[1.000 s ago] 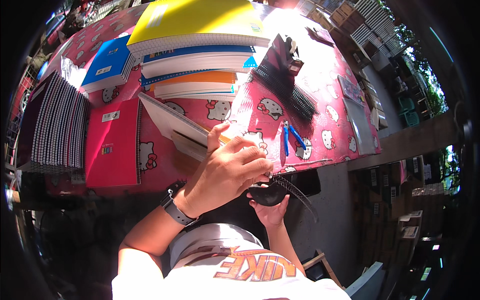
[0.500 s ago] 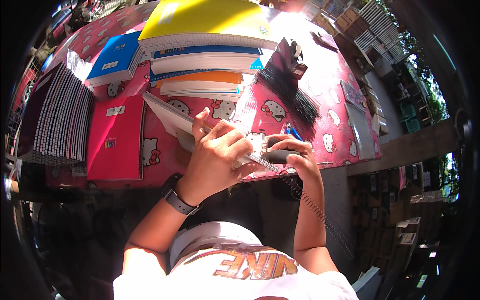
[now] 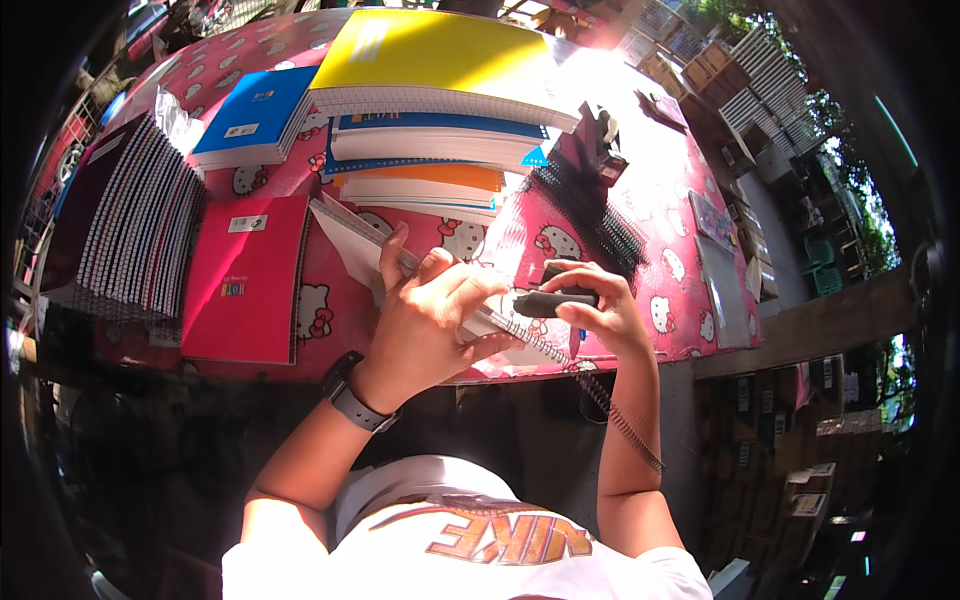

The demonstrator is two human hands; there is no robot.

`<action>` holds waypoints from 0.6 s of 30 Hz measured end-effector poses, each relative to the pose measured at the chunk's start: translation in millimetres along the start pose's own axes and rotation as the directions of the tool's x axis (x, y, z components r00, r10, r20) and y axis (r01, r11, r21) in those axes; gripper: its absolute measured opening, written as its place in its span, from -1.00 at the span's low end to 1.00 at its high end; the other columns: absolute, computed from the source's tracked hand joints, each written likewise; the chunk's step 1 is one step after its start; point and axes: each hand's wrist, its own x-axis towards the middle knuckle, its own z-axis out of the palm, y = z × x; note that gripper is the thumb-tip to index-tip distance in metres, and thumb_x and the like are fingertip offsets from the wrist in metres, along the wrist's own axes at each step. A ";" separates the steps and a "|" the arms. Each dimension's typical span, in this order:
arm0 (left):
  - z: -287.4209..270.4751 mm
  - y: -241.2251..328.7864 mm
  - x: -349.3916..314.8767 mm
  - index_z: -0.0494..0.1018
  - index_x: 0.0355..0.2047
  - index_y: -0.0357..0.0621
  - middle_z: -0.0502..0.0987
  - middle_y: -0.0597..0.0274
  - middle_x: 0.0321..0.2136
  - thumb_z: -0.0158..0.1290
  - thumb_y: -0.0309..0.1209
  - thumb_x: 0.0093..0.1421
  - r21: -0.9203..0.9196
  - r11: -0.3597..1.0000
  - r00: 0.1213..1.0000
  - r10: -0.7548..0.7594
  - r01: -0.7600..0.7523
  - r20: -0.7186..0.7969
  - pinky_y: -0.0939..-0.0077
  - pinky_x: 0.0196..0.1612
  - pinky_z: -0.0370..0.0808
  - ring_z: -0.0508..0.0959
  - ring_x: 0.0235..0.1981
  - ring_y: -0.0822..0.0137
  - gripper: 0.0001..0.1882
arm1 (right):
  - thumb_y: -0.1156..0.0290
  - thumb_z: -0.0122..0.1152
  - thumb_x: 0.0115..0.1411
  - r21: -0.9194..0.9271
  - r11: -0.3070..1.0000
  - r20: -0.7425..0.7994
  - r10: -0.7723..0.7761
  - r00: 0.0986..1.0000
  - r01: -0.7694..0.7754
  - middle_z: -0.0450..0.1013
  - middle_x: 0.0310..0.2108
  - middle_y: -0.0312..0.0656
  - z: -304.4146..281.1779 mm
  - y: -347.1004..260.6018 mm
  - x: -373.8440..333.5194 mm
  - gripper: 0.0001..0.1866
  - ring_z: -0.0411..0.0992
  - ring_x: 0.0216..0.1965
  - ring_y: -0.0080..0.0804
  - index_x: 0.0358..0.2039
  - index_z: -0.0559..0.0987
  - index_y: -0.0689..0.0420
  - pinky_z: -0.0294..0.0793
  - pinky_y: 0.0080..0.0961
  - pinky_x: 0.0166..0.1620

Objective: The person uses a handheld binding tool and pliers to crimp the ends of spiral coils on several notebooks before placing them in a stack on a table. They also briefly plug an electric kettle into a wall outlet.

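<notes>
As you look down from the head camera, your left hand (image 3: 430,325) lies palm-down on an unbound notebook (image 3: 400,262) at the near edge of the table (image 3: 640,200), fingers curled over its long side in a closed grip that presses the pages flat. Your right hand (image 3: 600,315) sits just beside it, closed around a dark handheld tool (image 3: 555,300) held level against the notebook's punched edge. From that edge a black spiral wire (image 3: 610,410) trails down past the table rim and hangs free beside your right forearm. A dark watch (image 3: 352,395) rings your left wrist. Covering the table is a pink cloth printed with cartoon cats. To the left of your hands lies a red notebook (image 3: 245,275), and further left a fanned row of dark spiral notebooks (image 3: 125,230). Beyond your hands stands a stack of notebooks (image 3: 430,150) with a yellow cover on top, a blue notebook (image 3: 255,115) beside it, and a bundle of loose black spirals (image 3: 590,210) to the right.
</notes>
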 end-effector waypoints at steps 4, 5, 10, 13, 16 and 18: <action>0.0 0.1 2.4 0.37 -0.10 -0.02 0.50 0.35 -0.44 0.26 -0.03 -0.30 0.012 1.000 1.000 0.010 -0.010 -0.029 -0.01 0.12 -0.05 0.44 -0.34 0.32 -0.29 | -0.12 0.25 -0.17 0.370 0.929 0.186 -0.098 0.978 0.023 0.43 -0.17 0.00 8.8 -10.6 3.9 -0.36 0.40 -0.16 -0.32 -0.33 0.56 0.28 0.36 -0.44 -0.10; -2.3 0.6 2.0 0.34 -0.06 -0.04 0.49 0.32 -0.44 0.25 -0.03 -0.29 0.009 1.000 1.000 0.003 -0.003 -0.016 0.01 0.12 -0.04 0.45 -0.34 0.31 -0.25 | -0.05 0.27 -0.14 0.110 0.992 0.134 0.040 0.990 -0.055 0.43 -0.17 -0.01 7.4 -3.7 7.3 -0.41 0.40 -0.19 -0.34 -0.33 0.56 0.28 0.38 -0.44 -0.11; -2.0 -4.7 0.4 0.11 0.12 -0.09 0.39 0.17 -0.13 0.25 -0.08 -0.23 -0.043 0.998 0.999 0.044 -0.045 -0.021 0.08 0.11 0.03 0.45 -0.25 0.26 -0.08 | -0.24 0.24 -0.28 0.584 0.797 0.153 -0.295 0.943 0.155 0.44 -0.21 0.00 13.9 -16.6 11.3 -0.19 0.41 -0.14 -0.28 -0.34 0.53 0.37 0.37 -0.43 -0.08; -8.8 -4.4 2.7 0.10 0.13 -0.09 0.31 0.16 -0.03 0.28 -0.15 -0.25 -0.120 0.993 1.000 0.002 -0.004 -0.022 0.17 0.12 0.05 0.44 -0.19 0.26 -0.07 | -0.14 0.29 -0.25 -0.171 0.983 0.069 0.083 0.994 -0.071 0.47 -0.32 -0.15 9.9 -9.3 25.4 -0.30 0.42 -0.24 -0.42 -0.36 0.54 0.32 0.39 -0.59 -0.25; -7.8 -7.5 0.4 0.09 0.13 -0.11 0.28 0.13 0.00 0.31 -0.24 -0.28 -0.171 0.985 0.997 -0.009 -0.005 -0.082 0.21 0.08 0.18 0.42 -0.17 0.16 -0.05 | -0.12 0.27 -0.20 0.402 0.910 0.088 -0.145 0.986 0.098 0.47 -0.33 -0.17 21.0 -16.2 18.6 -0.35 0.41 -0.24 -0.43 -0.34 0.55 0.27 0.38 -0.56 -0.20; -10.6 -5.9 -0.6 0.05 0.16 -0.09 0.26 0.06 -0.01 0.32 -0.33 -0.29 -0.231 0.971 0.995 -0.079 0.065 -0.052 0.26 -0.06 0.38 0.42 -0.17 0.07 -0.02 | -0.07 0.25 -0.15 0.412 0.899 0.159 -0.231 0.960 0.148 0.47 -0.30 -0.15 31.3 -22.3 19.4 -0.40 0.36 -0.16 -0.41 -0.31 0.55 0.26 0.32 -0.47 -0.09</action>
